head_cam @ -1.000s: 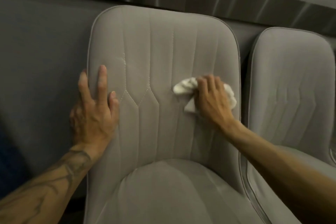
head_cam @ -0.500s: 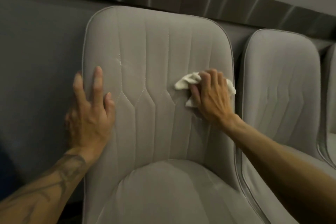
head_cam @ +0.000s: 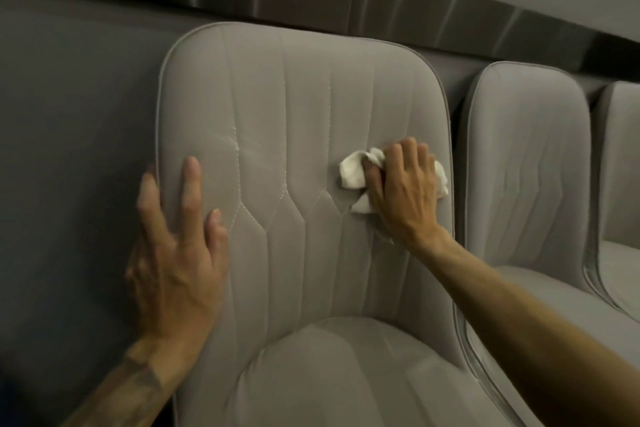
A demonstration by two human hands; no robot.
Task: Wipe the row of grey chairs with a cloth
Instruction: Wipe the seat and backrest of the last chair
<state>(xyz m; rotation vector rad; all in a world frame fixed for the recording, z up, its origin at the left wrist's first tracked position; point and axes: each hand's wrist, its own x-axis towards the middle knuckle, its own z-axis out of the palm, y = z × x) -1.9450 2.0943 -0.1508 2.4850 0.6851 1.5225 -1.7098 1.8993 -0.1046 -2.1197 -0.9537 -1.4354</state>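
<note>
Head view: right hand fingers curl round cloth against chair backrest; left hand flat, fingers straight.

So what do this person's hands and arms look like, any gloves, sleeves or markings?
No gloves: the left hand and right hand are both bare, with no rings or watch showing. The left forearm has no sleeve in view and carries a dark tattoo near the wrist. The right forearm is sleeveless too, with no marking showing.

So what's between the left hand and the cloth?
Only the bare, stitched backrest lies between the left hand and the cloth, per the head view.
</note>
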